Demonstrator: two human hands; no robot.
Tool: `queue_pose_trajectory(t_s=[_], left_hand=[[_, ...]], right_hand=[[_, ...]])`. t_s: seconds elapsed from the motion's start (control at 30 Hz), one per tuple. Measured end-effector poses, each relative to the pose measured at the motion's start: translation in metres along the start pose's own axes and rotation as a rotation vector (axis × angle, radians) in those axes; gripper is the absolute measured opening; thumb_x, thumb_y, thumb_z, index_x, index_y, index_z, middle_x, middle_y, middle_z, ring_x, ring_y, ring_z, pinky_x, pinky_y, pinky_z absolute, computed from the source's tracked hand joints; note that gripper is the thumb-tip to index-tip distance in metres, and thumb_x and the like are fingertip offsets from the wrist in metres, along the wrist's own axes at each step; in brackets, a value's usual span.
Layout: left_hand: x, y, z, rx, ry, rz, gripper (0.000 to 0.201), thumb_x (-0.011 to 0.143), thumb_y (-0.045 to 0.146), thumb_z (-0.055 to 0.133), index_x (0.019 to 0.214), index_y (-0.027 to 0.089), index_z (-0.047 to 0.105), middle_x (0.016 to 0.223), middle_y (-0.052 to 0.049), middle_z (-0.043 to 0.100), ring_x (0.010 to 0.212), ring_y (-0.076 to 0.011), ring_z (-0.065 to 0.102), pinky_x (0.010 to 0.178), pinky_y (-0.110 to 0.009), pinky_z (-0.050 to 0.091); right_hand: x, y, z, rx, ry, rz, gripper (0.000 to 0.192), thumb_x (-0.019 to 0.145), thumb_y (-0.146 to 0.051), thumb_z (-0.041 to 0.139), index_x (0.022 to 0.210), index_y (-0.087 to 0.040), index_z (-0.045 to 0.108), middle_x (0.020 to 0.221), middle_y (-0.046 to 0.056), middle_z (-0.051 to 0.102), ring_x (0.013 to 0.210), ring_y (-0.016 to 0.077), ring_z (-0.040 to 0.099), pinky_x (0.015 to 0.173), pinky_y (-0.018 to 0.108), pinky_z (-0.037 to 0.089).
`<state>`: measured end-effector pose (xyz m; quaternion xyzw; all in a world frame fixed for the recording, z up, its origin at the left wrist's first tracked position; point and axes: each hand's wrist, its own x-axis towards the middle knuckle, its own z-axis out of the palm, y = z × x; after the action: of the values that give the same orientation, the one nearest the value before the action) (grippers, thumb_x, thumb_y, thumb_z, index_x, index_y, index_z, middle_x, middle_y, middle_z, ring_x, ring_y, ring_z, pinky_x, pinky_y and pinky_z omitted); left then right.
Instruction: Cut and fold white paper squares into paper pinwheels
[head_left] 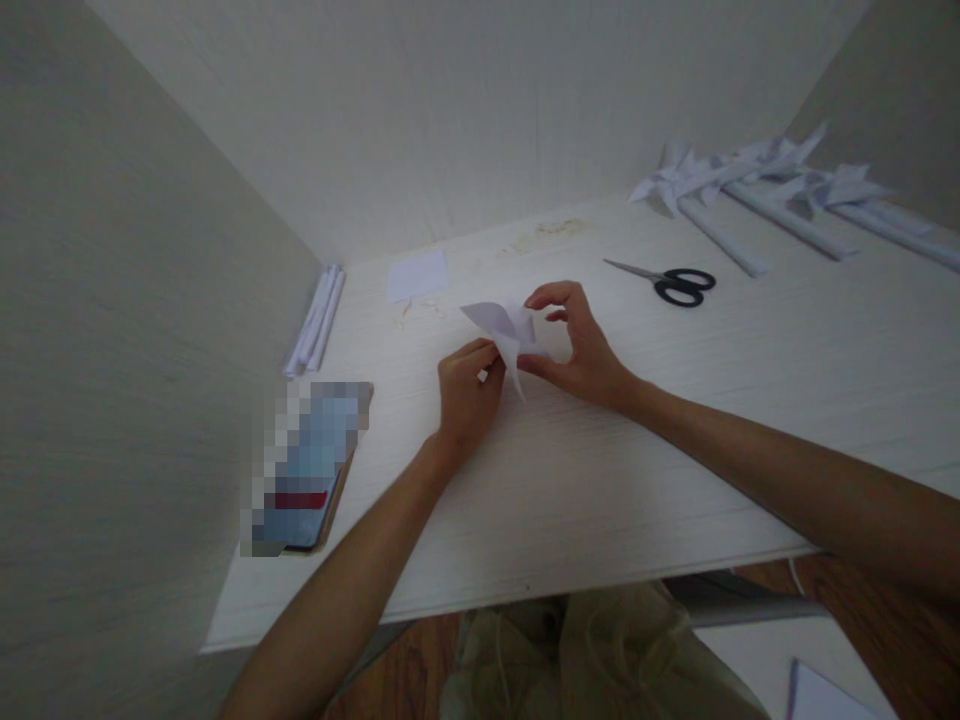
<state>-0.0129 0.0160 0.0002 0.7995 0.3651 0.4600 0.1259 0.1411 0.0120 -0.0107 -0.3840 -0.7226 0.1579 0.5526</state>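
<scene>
Head view: left hand (466,385) and right hand (581,345), each grip pinching folded paper (504,328); wrists low.

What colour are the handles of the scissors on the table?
Black, on the steel-bladed scissors; the head view shows them best.

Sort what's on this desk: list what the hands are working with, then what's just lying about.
In hand:
- folded white paper piece, pinched by left hand and right hand

Lying about:
- scissors
- small paper square
- rolled paper sticks
- finished paper pinwheels
- phone
</scene>
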Motion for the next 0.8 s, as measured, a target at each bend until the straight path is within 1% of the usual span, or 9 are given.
queue_pose_trajectory(t_s=[0.23,0.43,0.53,0.63,0.7,0.8], left_hand=[[0.001,0.002,-0.001,-0.011,-0.025,-0.032,0.021,0.070,0.005,0.048,0.053,0.016,0.054,0.054,0.001,0.056,0.054,-0.0086,0.053,0.054,-0.019,0.042],[0.002,0.001,0.000,-0.062,-0.046,-0.114,0.020,0.072,0.007,0.047,0.059,0.016,0.061,0.060,0.000,0.060,0.058,-0.0091,0.056,0.054,-0.018,0.043],[0.002,-0.001,0.001,-0.122,-0.023,-0.236,0.020,0.074,0.012,0.048,0.062,0.016,0.063,0.062,-0.001,0.063,0.056,-0.0087,0.057,0.051,-0.018,0.043],[0.002,-0.003,0.001,-0.161,0.028,-0.353,0.017,0.074,0.017,0.051,0.061,0.016,0.064,0.061,-0.001,0.063,0.053,-0.0087,0.057,0.048,-0.018,0.043],[0.002,-0.005,0.001,-0.175,0.059,-0.378,0.016,0.072,0.017,0.053,0.060,0.016,0.063,0.059,0.000,0.063,0.054,-0.0089,0.058,0.048,-0.017,0.043],[0.001,-0.007,0.001,-0.180,0.075,-0.379,0.015,0.071,0.013,0.053,0.060,0.016,0.062,0.060,0.001,0.064,0.055,-0.0087,0.059,0.049,-0.017,0.043]], right_hand=[[0.001,-0.001,-0.001,0.001,-0.004,0.014,0.043,0.065,-0.031,0.063,0.099,-0.023,0.040,0.101,0.005,0.046,0.095,0.0194,0.046,0.078,0.037,0.039],[0.001,0.002,0.000,-0.046,0.029,0.039,0.039,0.064,-0.026,0.062,0.096,-0.021,0.042,0.099,0.005,0.048,0.093,0.0193,0.047,0.077,0.037,0.039],[0.001,0.005,0.001,-0.070,0.057,0.073,0.037,0.064,-0.024,0.062,0.096,-0.022,0.043,0.099,0.005,0.049,0.093,0.0188,0.048,0.076,0.036,0.040],[0.002,0.007,0.001,-0.082,0.088,0.103,0.035,0.064,-0.022,0.061,0.095,-0.022,0.043,0.098,0.005,0.051,0.092,0.0186,0.049,0.074,0.035,0.041],[0.002,0.008,0.001,-0.084,0.106,0.122,0.035,0.064,-0.021,0.061,0.094,-0.022,0.044,0.098,0.005,0.051,0.092,0.0186,0.050,0.073,0.034,0.041],[0.002,0.009,0.001,-0.075,0.126,0.143,0.035,0.063,-0.023,0.062,0.093,-0.022,0.044,0.098,0.004,0.052,0.091,0.0186,0.051,0.071,0.033,0.042]])
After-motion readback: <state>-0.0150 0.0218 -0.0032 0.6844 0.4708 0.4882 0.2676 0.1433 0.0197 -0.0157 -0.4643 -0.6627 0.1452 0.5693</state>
